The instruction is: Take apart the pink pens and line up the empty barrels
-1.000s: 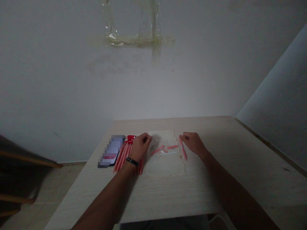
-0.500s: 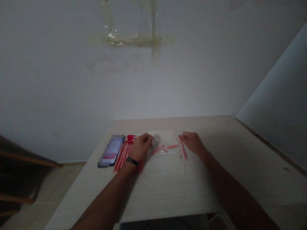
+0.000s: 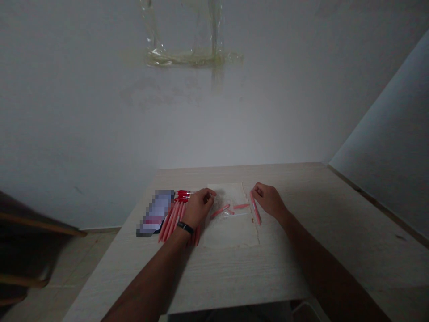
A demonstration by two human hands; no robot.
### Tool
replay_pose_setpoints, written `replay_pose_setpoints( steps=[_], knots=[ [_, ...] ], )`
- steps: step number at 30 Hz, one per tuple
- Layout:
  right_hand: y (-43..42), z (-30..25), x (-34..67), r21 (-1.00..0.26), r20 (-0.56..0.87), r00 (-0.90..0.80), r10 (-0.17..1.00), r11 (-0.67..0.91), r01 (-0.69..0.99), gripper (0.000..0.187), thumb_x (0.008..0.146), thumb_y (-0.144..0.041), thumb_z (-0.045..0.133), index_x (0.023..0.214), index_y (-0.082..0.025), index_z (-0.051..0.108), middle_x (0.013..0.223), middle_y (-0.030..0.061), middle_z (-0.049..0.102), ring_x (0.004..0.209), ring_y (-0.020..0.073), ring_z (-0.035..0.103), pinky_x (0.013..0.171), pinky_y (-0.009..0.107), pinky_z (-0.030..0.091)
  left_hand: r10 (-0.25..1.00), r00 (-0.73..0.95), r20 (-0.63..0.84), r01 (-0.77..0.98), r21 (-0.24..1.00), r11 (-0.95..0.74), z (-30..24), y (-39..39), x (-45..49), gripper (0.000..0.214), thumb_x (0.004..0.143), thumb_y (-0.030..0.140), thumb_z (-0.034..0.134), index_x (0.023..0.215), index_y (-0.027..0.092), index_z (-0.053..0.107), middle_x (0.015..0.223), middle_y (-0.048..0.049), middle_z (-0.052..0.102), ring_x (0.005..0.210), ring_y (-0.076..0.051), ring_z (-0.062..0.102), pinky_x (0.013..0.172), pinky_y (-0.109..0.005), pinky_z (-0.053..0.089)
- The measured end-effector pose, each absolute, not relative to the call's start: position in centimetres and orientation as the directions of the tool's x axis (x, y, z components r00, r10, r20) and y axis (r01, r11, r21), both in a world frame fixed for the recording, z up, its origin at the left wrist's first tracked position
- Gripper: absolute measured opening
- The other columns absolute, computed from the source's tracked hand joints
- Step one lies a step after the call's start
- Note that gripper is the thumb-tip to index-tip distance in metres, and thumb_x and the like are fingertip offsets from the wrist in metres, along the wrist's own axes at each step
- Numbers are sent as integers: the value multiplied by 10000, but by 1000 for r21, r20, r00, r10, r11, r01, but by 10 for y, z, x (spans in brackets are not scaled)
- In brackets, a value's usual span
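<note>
My left hand (image 3: 200,206), with a black band at the wrist, hovers over the left edge of a pale sheet (image 3: 231,235). Its fingers are bent and its thumb and forefinger apart, with nothing visible between them. Beside and partly under that forearm lie several pink pen barrels (image 3: 171,221). Red pen parts with clear tips (image 3: 182,195) sit just beyond them. On the sheet are loose pink pieces (image 3: 241,206), a thin white stick (image 3: 237,214) and a faint tangle of small, thin parts (image 3: 219,201). My right hand (image 3: 268,198) is closed, fingertips at the upper end of a slanted pink pen (image 3: 256,209).
A phone (image 3: 156,212) with a blurred screen lies left of the barrels. The light wooden table (image 3: 214,281) meets a wall (image 3: 284,112) at the back. Clear tape (image 3: 184,58) is stuck on that wall. Dark furniture (image 3: 27,250) stands at lower left.
The fingers of my left hand have gone from a pinch to stretched and apart. My right hand has turned slightly, while the pink pen beside it stays nearly in place.
</note>
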State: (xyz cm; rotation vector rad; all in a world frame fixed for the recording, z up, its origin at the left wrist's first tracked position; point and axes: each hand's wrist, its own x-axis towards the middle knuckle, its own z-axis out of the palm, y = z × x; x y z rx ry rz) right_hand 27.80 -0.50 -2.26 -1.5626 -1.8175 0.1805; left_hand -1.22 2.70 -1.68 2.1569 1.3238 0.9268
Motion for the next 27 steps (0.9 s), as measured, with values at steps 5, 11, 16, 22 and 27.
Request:
replay_pose_setpoints(
  steps=[5,11,16,22,27],
  knots=[
    [-6,-21,278,-563,409,-5,913,256,785,106,838,-223,530,769,-201,606,626,-18,589,569,127,518,560,223,327,891,331,310,601,659,-453,-16,26,-11,223,832,198,533,996,175,683,790,-27,680,692,-155,595,639,-263,417],
    [-6,-22,278,-587,401,1,916,256,768,90,813,-202,539,815,-206,629,631,-21,591,578,133,532,567,223,347,880,365,304,581,664,-471,-12,22,-8,224,849,218,534,1014,169,677,782,-32,674,681,-157,590,632,-268,417],
    [-5,-23,277,-584,398,-3,917,256,770,101,815,-208,548,839,-209,647,630,-22,591,576,134,530,569,227,351,871,384,306,585,649,-485,-10,20,-6,215,860,251,546,1010,177,682,799,-41,676,696,-165,594,631,-271,419],
    [-4,-26,278,-584,391,-12,920,258,770,104,821,-218,548,834,-204,650,636,-19,593,582,134,529,566,225,341,866,390,314,593,634,-496,-11,18,-5,202,860,254,566,1005,185,688,829,-45,683,706,-168,595,633,-278,408],
    [-4,-27,276,-584,391,-16,920,262,768,97,819,-220,558,830,-204,653,632,-23,589,582,131,532,568,226,338,865,393,313,602,624,-499,-10,17,-5,197,864,259,573,1004,184,691,833,-56,678,711,-170,589,634,-285,405]
  ],
)
